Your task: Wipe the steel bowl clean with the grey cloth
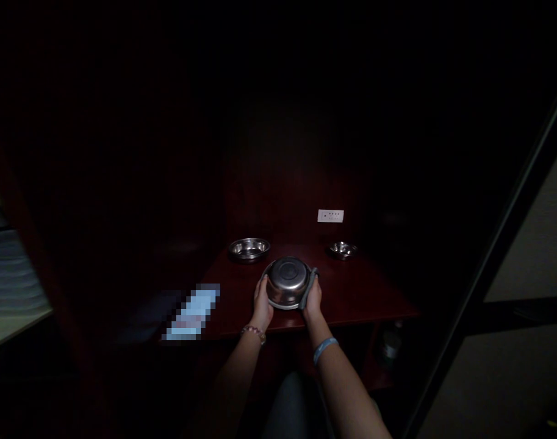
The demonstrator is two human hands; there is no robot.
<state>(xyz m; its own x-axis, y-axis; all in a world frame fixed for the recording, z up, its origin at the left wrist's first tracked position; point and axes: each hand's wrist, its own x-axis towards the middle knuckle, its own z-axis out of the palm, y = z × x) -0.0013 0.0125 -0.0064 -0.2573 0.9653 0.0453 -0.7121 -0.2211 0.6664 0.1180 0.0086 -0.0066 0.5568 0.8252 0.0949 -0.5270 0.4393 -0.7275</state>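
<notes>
A shiny metal bowl (288, 281), turned upside down with its base up, is held between my two hands over the front part of a dark red shelf (342, 292). My left hand (262, 306) is closed on the bowl's left rim. At the right rim, my right hand (313, 300) grips the bowl with a grey-green cloth (308, 289) pressed between palm and metal. Behind the bowl to the left stands a wider metal bowl (249, 250), open side up. A small metal bowl (343, 250) rests behind it to the right.
On the back wall is a white power socket (330, 216). A pixelated bright patch (191, 314) lies at the shelf's left front. Below the shelf at right stands a bottle (390, 345). Stacked pale items (13, 274) sit on a shelf at far left. Deep shadow hides much.
</notes>
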